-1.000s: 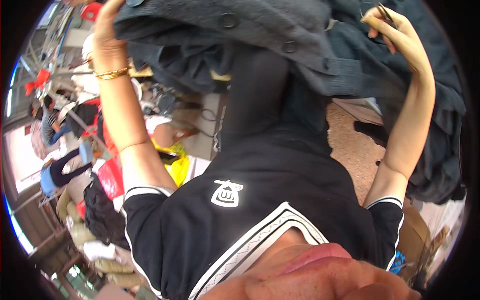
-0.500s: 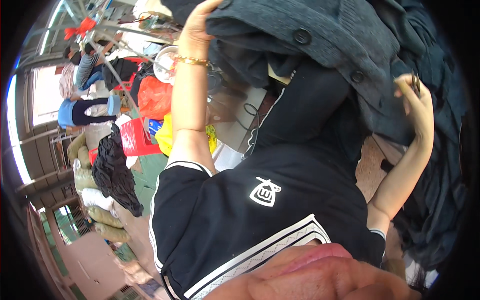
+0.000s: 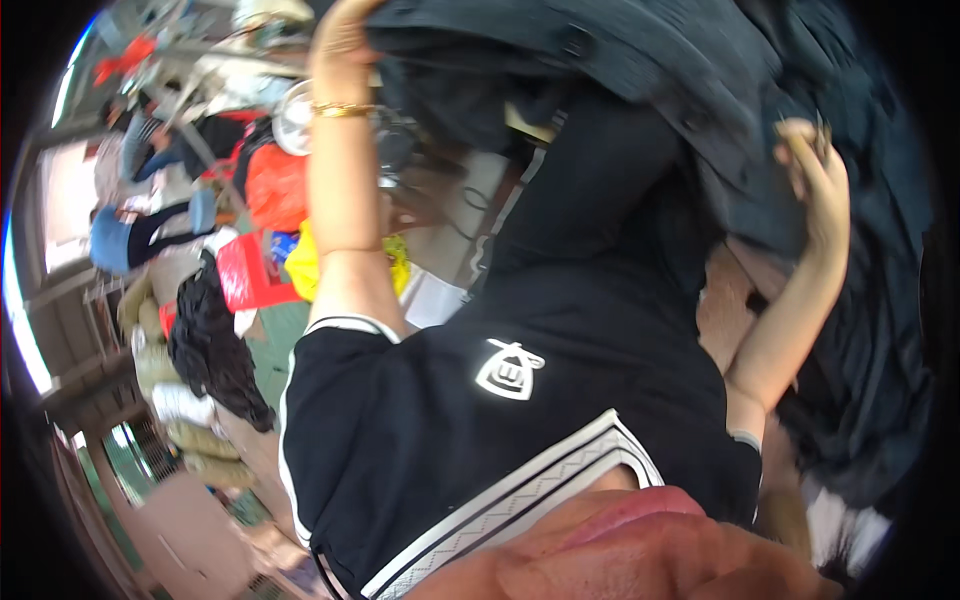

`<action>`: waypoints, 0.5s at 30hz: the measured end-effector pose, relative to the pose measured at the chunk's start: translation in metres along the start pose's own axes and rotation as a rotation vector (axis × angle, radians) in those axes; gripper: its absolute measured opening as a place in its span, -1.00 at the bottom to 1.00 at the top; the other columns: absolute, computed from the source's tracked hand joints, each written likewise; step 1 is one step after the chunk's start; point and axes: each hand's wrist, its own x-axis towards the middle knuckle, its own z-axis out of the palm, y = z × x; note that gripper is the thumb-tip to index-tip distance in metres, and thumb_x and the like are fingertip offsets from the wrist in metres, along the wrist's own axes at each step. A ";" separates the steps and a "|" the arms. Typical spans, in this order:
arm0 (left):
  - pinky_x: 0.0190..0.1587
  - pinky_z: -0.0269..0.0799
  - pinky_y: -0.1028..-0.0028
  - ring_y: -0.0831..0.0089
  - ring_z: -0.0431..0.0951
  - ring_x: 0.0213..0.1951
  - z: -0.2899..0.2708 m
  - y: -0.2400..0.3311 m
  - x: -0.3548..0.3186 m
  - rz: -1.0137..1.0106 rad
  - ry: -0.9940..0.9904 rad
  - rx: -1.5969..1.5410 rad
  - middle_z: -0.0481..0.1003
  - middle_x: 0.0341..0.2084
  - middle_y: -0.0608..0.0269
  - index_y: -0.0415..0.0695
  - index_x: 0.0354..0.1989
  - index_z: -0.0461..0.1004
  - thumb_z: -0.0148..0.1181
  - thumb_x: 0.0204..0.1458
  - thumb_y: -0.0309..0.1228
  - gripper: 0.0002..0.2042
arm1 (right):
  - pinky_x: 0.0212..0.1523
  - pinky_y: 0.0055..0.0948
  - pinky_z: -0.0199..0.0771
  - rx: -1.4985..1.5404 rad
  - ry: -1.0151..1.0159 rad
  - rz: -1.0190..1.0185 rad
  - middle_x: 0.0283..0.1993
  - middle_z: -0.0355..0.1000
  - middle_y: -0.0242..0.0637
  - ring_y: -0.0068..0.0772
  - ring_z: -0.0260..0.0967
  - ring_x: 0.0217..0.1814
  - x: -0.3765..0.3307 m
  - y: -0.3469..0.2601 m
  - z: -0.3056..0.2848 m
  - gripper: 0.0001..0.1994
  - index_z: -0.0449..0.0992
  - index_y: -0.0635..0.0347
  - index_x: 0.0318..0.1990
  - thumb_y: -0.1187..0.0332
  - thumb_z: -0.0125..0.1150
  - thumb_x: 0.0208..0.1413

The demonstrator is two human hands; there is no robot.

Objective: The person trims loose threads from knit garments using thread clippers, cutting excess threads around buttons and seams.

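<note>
A dark grey knitted cardigan [image 3: 640,70] with large black buttons spreads across my lap and along the upper edge of the view. At its left end my left hand [image 3: 345,40] grips the cloth; the fingertips are hidden at the picture's edge. My right hand [image 3: 815,165] is closed round small dark thread snips [image 3: 822,135], whose thin pointed ends stick up past the fingers. This hand is just over the cardigan's right part, beside more dark cloth [image 3: 860,330]. Motion blurs the buttons and the snips.
To the left are a red stool [image 3: 245,275], an orange-red bag [image 3: 275,190], a yellow bag [image 3: 303,262] and a heap of black cloth [image 3: 215,340]. Stuffed sacks [image 3: 150,345] line the floor farther off. Another person in blue [image 3: 115,240] bends over in the background.
The whole view has shifted, so the surroundings and both arms appear farther left. My left hand sits higher in the picture with the cardigan. The snips stay in my right hand.
</note>
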 end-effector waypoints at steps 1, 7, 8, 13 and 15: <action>-0.07 0.53 0.24 0.21 0.60 -0.24 -0.018 0.002 -0.001 0.024 0.217 -0.026 0.57 -0.24 0.14 -0.16 -0.23 0.53 0.34 -0.10 -0.38 -0.75 | -0.64 -0.73 -0.10 0.033 -0.019 -0.056 -0.42 0.43 -0.44 -0.82 0.00 -0.65 0.003 0.004 0.001 -0.75 0.54 0.26 -0.14 0.26 0.14 0.18; 0.03 0.47 0.17 0.17 0.58 -0.12 0.011 0.002 -0.007 -0.225 -0.007 -0.251 0.56 -0.18 0.00 -0.28 -0.13 0.50 0.30 -0.02 -0.41 -0.70 | -0.71 -0.68 0.05 0.199 0.078 -0.012 -0.54 0.45 -0.34 -0.73 0.12 -0.73 -0.002 -0.014 0.015 -0.85 0.54 0.29 -0.34 0.36 0.20 0.10; 0.04 0.45 0.14 0.15 0.56 -0.10 0.010 0.000 -0.003 -0.226 0.026 -0.247 0.56 -0.16 0.00 -0.28 -0.12 0.50 0.30 -0.02 -0.40 -0.70 | -0.71 -0.68 0.03 0.210 0.078 -0.027 -0.54 0.44 -0.35 -0.73 0.10 -0.73 -0.004 -0.013 0.013 -0.85 0.54 0.29 -0.34 0.36 0.20 0.10; 0.11 0.34 -0.02 0.03 0.47 0.03 0.017 -0.009 0.002 -0.296 0.060 -0.266 0.49 -0.05 -0.03 -0.26 -0.04 0.45 0.27 0.01 -0.33 -0.63 | -0.71 -0.68 0.00 0.256 0.087 -0.043 -0.54 0.44 -0.35 -0.73 0.09 -0.73 -0.010 -0.008 0.006 -0.85 0.54 0.31 -0.32 0.38 0.20 0.11; 0.20 0.18 -0.12 -0.02 0.33 0.15 0.029 -0.013 -0.001 -0.162 0.253 -0.080 0.38 0.09 -0.06 -0.25 0.11 0.34 0.29 0.00 -0.21 -0.46 | -0.71 -0.69 -0.01 0.270 0.078 -0.046 -0.54 0.44 -0.35 -0.73 0.09 -0.73 -0.010 -0.007 0.006 -0.85 0.54 0.31 -0.31 0.38 0.20 0.11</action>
